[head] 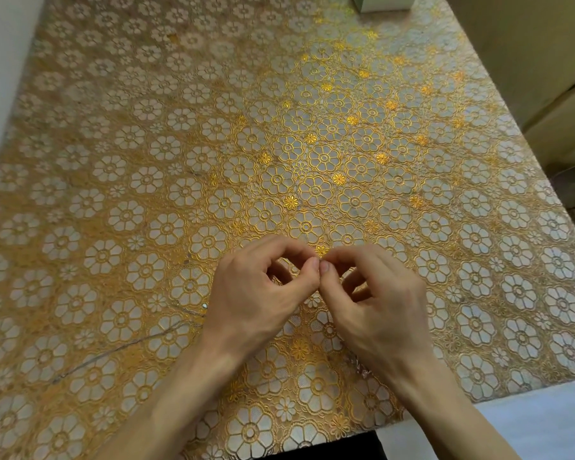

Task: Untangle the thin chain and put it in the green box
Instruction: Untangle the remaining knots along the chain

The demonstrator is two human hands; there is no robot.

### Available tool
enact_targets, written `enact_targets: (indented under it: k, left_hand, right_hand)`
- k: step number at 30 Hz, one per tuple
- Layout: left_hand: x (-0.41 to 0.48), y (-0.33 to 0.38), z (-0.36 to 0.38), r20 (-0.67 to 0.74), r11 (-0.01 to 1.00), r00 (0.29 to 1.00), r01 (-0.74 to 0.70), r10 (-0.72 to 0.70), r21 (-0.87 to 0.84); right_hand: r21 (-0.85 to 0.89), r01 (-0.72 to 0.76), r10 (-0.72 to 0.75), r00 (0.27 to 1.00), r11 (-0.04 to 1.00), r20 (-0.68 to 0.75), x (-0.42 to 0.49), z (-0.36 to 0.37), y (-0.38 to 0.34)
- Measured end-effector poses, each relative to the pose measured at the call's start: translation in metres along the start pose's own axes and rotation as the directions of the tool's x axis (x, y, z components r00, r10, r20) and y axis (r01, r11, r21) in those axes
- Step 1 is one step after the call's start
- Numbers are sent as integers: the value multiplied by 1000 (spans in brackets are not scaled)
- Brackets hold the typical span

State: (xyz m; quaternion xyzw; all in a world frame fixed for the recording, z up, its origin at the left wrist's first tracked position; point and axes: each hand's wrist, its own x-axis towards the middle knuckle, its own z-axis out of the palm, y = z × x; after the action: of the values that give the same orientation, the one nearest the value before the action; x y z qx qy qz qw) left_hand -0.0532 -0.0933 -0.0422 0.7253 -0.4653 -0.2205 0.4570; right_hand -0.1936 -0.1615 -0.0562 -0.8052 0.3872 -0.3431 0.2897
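A thin silver chain trails across the gold flowered tablecloth at the lower left, running up under my left hand. Its small shiny clasp or pendant lies just left of that hand. My left hand and my right hand meet fingertip to fingertip above the cloth, thumb and forefinger of each pinched together on a bit of the chain too fine to make out. The pale green box shows only as a corner at the top edge, far from both hands.
The table is covered by a gold and white floral lace cloth. A white wall borders it on the left. Tan cardboard boxes stand past its right edge. The table's front edge runs along the lower right.
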Motion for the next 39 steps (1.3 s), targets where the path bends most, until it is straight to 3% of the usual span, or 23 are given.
enact_targets:
  k: [7,16,31,35,39]
  left_hand:
    - [3,-1,-7,-12,1000,1000,15,-15,9]
    - [6,-7,-18,89,953,975,-216,201,211]
    - [6,-6,-18,99,891,958,-288,270,350]
    - [5,-7,-17,93,894,957,-290,275,341]
    - [3,-7,-13,15,953,971,-239,240,187]
  right_hand:
    - [20,8,-8,1000,1000,18,5,-2,1]
    - [-86,143,-135,987,986,88,5,-6,4]
    - [-169,194,-173,976,966,132,5,-6,-2]
    - [-150,191,-170,975,970,142,6,-7,-1]
    - [-29,89,-86,991,996,105,6,-7,-4]
